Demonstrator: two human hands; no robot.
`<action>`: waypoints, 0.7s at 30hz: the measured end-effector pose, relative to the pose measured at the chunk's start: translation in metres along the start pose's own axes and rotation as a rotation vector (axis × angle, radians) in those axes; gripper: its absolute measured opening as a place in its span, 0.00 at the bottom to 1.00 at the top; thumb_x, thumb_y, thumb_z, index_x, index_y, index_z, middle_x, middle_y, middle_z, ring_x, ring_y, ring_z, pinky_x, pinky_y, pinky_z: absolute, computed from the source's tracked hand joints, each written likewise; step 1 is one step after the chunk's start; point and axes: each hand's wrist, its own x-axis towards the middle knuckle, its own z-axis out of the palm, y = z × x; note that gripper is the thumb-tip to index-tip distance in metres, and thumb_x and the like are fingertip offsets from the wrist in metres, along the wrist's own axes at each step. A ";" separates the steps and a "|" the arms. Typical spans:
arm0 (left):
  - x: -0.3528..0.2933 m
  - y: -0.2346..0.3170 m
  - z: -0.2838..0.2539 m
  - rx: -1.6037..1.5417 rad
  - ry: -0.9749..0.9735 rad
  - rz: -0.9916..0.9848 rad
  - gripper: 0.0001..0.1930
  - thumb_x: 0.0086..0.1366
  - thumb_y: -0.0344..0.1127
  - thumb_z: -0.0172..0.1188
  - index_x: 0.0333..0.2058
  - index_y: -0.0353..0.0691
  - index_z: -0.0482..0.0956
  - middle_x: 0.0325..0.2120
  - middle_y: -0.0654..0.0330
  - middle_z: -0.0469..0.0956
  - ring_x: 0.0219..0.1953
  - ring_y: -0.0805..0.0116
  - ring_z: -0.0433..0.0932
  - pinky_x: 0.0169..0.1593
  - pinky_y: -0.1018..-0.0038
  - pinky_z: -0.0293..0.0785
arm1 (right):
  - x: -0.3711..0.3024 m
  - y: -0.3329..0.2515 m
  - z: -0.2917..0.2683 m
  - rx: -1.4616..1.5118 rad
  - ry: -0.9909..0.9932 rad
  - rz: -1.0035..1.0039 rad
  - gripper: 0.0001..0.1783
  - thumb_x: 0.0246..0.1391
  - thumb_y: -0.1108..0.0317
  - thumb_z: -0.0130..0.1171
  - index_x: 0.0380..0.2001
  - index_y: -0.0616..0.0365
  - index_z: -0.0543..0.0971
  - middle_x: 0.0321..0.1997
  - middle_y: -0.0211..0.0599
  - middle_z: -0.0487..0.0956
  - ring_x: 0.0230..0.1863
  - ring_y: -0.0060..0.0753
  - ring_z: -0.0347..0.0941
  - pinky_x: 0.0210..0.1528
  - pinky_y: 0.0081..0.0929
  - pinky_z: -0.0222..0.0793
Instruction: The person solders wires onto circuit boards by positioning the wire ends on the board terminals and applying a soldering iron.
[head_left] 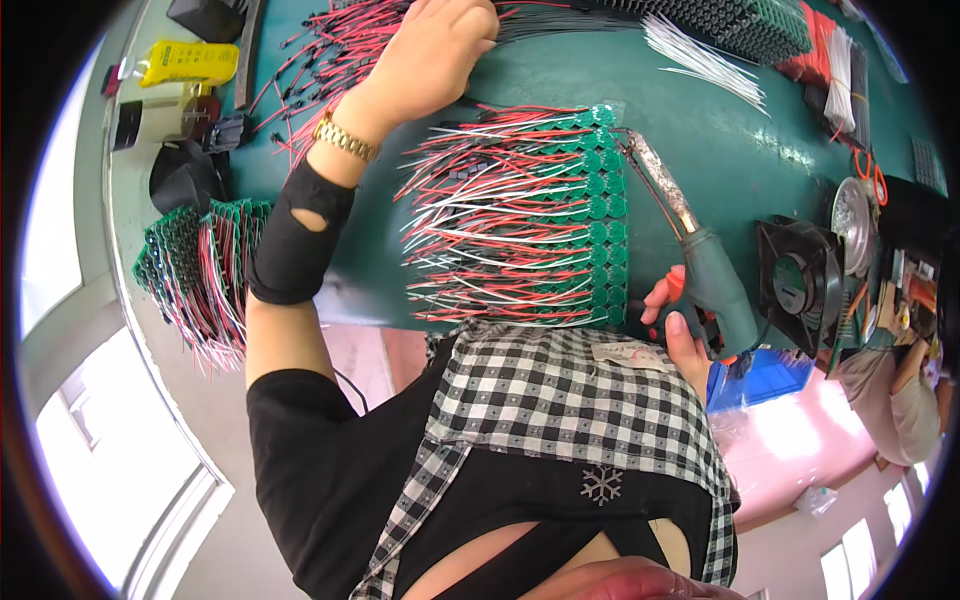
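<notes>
My left hand (432,52) reaches to the far side of the green table (700,150), fingers curled down onto a pile of red and black wires (330,45); whether it grips any is hidden. A gold wristwatch (345,138) and a black arm sleeve (295,235) are on that arm. My right hand (685,325) holds a soldering iron (715,280) by its grey-green handle. The iron's tip lies at the top of a column of small round green circuit boards (600,215), which carry red, white and black wires (480,220) fanning left.
A stack of wired green boards (195,270) hangs at the table's left edge. A yellow device (188,62), loose white wires (700,60), a small black fan (800,285) and a blue tray (762,375) lie around. Another person (905,400) sits at right.
</notes>
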 end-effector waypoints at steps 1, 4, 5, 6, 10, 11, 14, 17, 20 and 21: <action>0.000 -0.001 0.003 -0.157 0.144 -0.006 0.03 0.57 0.29 0.54 0.31 0.40 0.71 0.32 0.56 0.70 0.37 0.53 0.70 0.44 0.62 0.64 | 0.000 0.002 -0.001 -0.004 -0.006 -0.011 0.25 0.55 0.65 0.56 0.54 0.64 0.67 0.36 0.38 0.74 0.30 0.23 0.70 0.34 0.23 0.69; -0.002 0.017 0.014 -0.322 0.182 -0.130 0.04 0.59 0.26 0.53 0.34 0.38 0.72 0.29 0.56 0.72 0.31 0.57 0.73 0.36 0.66 0.69 | 0.000 0.011 -0.003 -0.001 0.008 -0.043 0.23 0.54 0.66 0.56 0.52 0.64 0.68 0.35 0.38 0.74 0.30 0.23 0.70 0.33 0.23 0.69; -0.002 0.031 0.014 -0.426 0.141 -0.303 0.04 0.63 0.24 0.53 0.36 0.38 0.72 0.25 0.58 0.73 0.25 0.64 0.74 0.30 0.72 0.71 | 0.000 0.013 -0.004 -0.001 0.014 -0.065 0.22 0.54 0.67 0.56 0.51 0.64 0.69 0.35 0.38 0.74 0.30 0.23 0.70 0.33 0.22 0.69; 0.000 0.040 0.010 -0.311 0.117 -0.268 0.01 0.67 0.26 0.51 0.36 0.36 0.71 0.24 0.59 0.72 0.23 0.68 0.71 0.29 0.74 0.69 | 0.000 0.014 -0.004 0.006 0.018 -0.062 0.22 0.54 0.67 0.56 0.51 0.64 0.69 0.35 0.38 0.74 0.30 0.23 0.70 0.33 0.22 0.69; 0.004 0.079 0.020 -0.301 0.226 -0.412 0.03 0.63 0.25 0.55 0.35 0.37 0.72 0.24 0.60 0.71 0.23 0.70 0.68 0.27 0.74 0.67 | -0.001 0.021 -0.003 0.044 0.089 -0.045 0.21 0.53 0.68 0.56 0.49 0.65 0.69 0.35 0.38 0.74 0.29 0.23 0.70 0.32 0.22 0.69; 0.004 0.088 0.022 -0.319 0.215 -0.411 0.03 0.63 0.25 0.55 0.35 0.37 0.72 0.24 0.60 0.71 0.23 0.70 0.68 0.27 0.74 0.67 | -0.002 0.023 -0.004 0.047 0.087 -0.063 0.21 0.53 0.68 0.56 0.49 0.65 0.70 0.35 0.38 0.74 0.29 0.23 0.70 0.32 0.22 0.69; 0.001 0.111 0.029 -0.361 0.127 -0.380 0.06 0.53 0.24 0.60 0.29 0.38 0.74 0.23 0.57 0.71 0.27 0.56 0.73 0.31 0.67 0.71 | -0.002 0.028 -0.011 0.000 0.066 0.007 0.30 0.56 0.56 0.55 0.56 0.62 0.64 0.36 0.40 0.74 0.32 0.26 0.70 0.38 0.27 0.68; -0.011 0.112 0.047 -0.381 0.073 -0.409 0.05 0.50 0.25 0.62 0.25 0.39 0.75 0.23 0.59 0.72 0.24 0.59 0.75 0.26 0.69 0.72 | 0.000 0.024 -0.012 0.000 0.048 0.027 0.29 0.56 0.56 0.55 0.56 0.62 0.65 0.36 0.40 0.74 0.32 0.26 0.70 0.36 0.26 0.68; -0.015 0.110 0.055 -0.297 0.080 -0.399 0.06 0.46 0.24 0.63 0.23 0.39 0.75 0.23 0.61 0.73 0.21 0.65 0.74 0.23 0.73 0.70 | -0.005 0.019 -0.009 -0.017 0.053 0.112 0.30 0.55 0.55 0.57 0.55 0.62 0.65 0.36 0.40 0.74 0.32 0.27 0.70 0.35 0.26 0.68; -0.016 0.110 0.055 -0.288 0.063 -0.408 0.06 0.46 0.22 0.63 0.23 0.37 0.75 0.23 0.61 0.74 0.21 0.68 0.73 0.23 0.76 0.70 | -0.005 0.015 -0.009 -0.019 0.047 0.120 0.30 0.55 0.55 0.57 0.55 0.62 0.65 0.36 0.40 0.74 0.32 0.27 0.70 0.35 0.26 0.68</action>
